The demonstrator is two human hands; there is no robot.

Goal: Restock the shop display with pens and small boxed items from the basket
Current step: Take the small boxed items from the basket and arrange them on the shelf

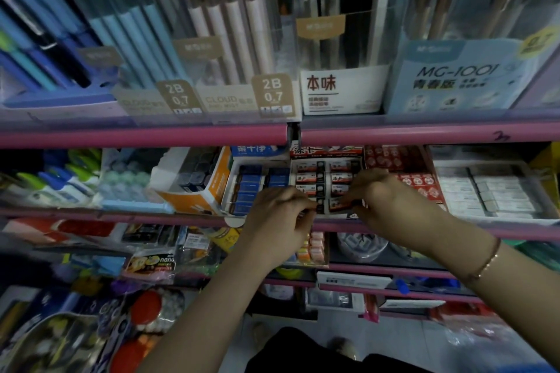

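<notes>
Both of my hands reach into the middle shelf of the display. My left hand [278, 215] pinches a small black and white boxed item [319, 208] at the front of a tray of red, white and black boxes [325, 174]. My right hand [391, 203] pinches another small box [342, 204] at the tray's front row. A tray of blue boxes [257, 188] sits just to the left. Pens stand in clear holders [212, 24] on the shelf above. The basket is out of sight.
Pink shelf rails [145, 135] run across above and below the hands. An orange and white carton [194, 188] tilts at the left, and red boxes [406, 169] and white boxes [491, 191] lie at the right. Packets and cases crowd the lower shelves [151, 263].
</notes>
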